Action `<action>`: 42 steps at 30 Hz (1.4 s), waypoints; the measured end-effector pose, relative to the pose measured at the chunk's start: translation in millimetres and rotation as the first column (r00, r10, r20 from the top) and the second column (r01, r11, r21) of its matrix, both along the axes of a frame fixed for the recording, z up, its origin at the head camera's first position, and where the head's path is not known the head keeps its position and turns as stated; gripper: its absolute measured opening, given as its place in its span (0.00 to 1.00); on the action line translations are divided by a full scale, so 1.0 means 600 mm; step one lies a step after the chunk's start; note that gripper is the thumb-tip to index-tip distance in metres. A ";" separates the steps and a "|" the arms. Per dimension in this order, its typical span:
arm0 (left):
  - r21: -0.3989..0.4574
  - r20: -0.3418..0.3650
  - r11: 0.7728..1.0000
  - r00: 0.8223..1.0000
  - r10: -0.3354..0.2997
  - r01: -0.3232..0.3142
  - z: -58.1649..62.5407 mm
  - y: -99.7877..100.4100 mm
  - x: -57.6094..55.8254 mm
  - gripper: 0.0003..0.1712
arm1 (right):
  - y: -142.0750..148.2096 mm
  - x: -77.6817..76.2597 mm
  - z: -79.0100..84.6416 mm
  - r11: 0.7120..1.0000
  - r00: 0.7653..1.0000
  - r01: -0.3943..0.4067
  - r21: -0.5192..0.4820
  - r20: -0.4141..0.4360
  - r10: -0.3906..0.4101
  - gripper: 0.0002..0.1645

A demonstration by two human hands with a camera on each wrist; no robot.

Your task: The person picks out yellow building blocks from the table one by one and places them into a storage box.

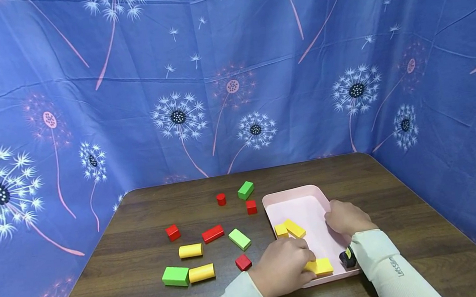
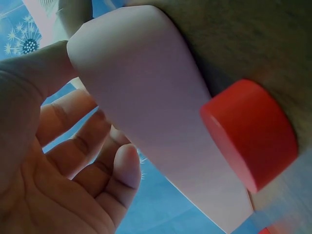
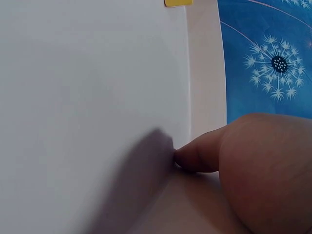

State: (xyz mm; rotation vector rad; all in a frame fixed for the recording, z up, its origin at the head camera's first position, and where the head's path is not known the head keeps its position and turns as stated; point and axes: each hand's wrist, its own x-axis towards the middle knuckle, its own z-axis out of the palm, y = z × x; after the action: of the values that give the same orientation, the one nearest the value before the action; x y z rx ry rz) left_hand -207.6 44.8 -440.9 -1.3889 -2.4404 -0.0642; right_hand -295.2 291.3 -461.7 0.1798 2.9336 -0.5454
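A shallow pink tray lies on the right half of the table. Over its near left edge reaches my left hand, finger and thumb on either side of a yellow block low in the tray. In the left wrist view the tray's wall hides those fingertips. My right hand grips the tray's right wall, its thumb pressed to the inner side. Two more yellow blocks, a small one and a longer one, lie against the left wall inside. Just outside the tray is a red block.
Left of the tray lie yellow cylinders, a large green block, a light green block and a long red block. Farther back are a red cylinder and a green block. A blue dandelion-print cloth hangs behind the table.
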 end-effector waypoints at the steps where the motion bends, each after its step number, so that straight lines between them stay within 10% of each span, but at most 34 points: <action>1: 0.001 0.008 1.000 1.000 0.001 -0.001 0.000 0.000 -0.001 0.10 | 0.000 0.000 0.000 1.000 1.000 0.003 -0.001 0.000 -0.003 0.31; 42: 0.019 0.010 1.000 1.000 0.020 -0.020 -0.007 -0.003 0.004 0.08 | -0.002 0.008 -0.004 1.000 1.000 -0.002 -0.005 -0.017 0.002 0.29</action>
State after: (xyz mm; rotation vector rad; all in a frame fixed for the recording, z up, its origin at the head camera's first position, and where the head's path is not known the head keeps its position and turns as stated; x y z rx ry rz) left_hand -205.0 43.2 -445.1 -1.3591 -2.4549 -0.0899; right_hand -290.6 289.9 -464.2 0.1727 2.9486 -0.5562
